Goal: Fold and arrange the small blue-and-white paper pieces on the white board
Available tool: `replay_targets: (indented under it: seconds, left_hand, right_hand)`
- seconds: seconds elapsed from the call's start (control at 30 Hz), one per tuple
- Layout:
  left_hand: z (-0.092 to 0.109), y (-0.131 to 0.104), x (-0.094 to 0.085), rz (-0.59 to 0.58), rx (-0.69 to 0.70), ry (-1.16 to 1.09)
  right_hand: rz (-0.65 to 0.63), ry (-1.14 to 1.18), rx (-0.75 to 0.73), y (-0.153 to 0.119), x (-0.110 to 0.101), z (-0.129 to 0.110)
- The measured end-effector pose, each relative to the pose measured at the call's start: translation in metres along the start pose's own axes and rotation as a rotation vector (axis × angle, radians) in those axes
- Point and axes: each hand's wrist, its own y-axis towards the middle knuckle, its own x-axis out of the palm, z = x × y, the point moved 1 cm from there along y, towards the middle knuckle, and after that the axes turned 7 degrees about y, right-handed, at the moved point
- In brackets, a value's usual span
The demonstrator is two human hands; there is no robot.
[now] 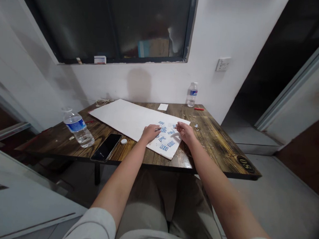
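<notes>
A long white board [128, 116] lies slantwise on the table, with several small pieces with blue markings [163, 147] scattered over its near right end. My left hand [150, 133] rests at the left side of these pieces, its finger and thumb bent with a gap between them. Opposite it, my right hand [184, 131] is over the board's right edge, its fingertips drawn together in a pinch. Whatever lies between those fingertips is too small to make out. One blue-marked piece shows right beside them.
On the dark wooden table [213, 150] stand a tilted-looking water bottle [78, 126] at left and another bottle [192, 94] at the back. A phone [107, 147], a white cap [124, 141], a paper square [163, 107] and a red pen-like item [199, 109] lie around the board.
</notes>
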Motion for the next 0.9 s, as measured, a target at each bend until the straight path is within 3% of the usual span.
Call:
replay_targets:
  seconds: [0.47,0.9]
  left_hand:
    - [0.002,-0.001,-0.003,-0.002,-0.004,-0.004]
    - [0.001,-0.001,-0.002,0.0,-0.005,0.004]
  right_hand:
    - [-0.126,0.195,-0.099,-0.004,0.005,-0.006]
    - [-0.126,0.2,-0.065,-0.007,0.006,-0.017]
